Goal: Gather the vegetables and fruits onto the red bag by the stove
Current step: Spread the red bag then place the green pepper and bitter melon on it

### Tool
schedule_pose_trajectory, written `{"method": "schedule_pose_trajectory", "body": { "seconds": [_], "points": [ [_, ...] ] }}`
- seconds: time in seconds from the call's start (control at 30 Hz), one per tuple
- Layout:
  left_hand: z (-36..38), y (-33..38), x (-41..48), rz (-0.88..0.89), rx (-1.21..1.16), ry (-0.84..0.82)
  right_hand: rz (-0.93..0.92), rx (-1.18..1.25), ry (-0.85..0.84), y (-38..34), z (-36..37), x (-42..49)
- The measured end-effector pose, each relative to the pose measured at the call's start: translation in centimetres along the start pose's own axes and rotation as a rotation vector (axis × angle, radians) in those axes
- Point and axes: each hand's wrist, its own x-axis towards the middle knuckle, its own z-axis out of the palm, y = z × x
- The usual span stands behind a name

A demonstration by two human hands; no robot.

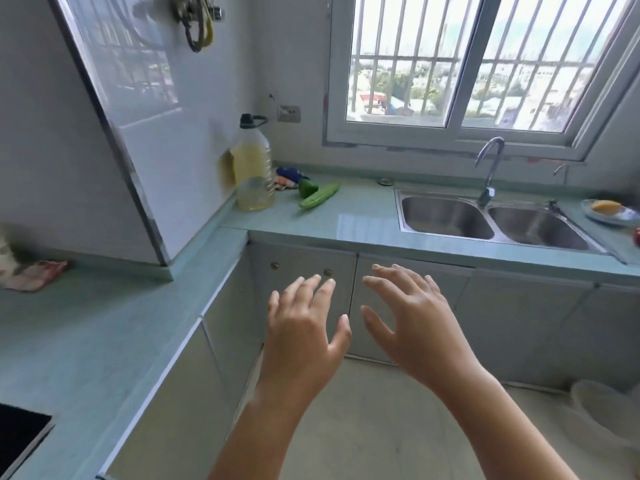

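Both bare hands hover with fingers spread and empty, the left hand [304,327] just beside the right hand [408,320], in front of pale cabinet doors [304,268]. Beyond the fingertips and up to their left, a long green cucumber [319,195] lies on the pale green countertop [363,216], touching a dark green pepper [306,187] near a large plastic oil bottle [254,168]. Up and to the right sits a steel double sink [491,220]. Far to the left lies a crumpled pinkish-red bag [36,275].

Oil bottle [255,168] beside wall; double sink [491,218] (steel); perhaps a cloth [36,274].
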Motion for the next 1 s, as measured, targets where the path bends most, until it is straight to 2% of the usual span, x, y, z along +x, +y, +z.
{"method": "schedule_pose_trajectory", "body": {
  "seconds": [0.23, 0.5, 1.0],
  "points": [
    [3.0, -8.1, 6.1, -0.074, -0.01, -0.054, -0.01, 0.025, -0.055, 0.1, 7.1, 7.6],
    [8.5, -11.9, 10.5, -0.132, 0.019, -0.095, -0.003, 0.052, -0.096, 4.0, 13.0, 13.8],
    [24.4, -13.0, 32.2, -0.079, 0.02, -0.23, 0.055, 0.054, -0.053, 22.8, 21.4, 31.2]
  ]
}}
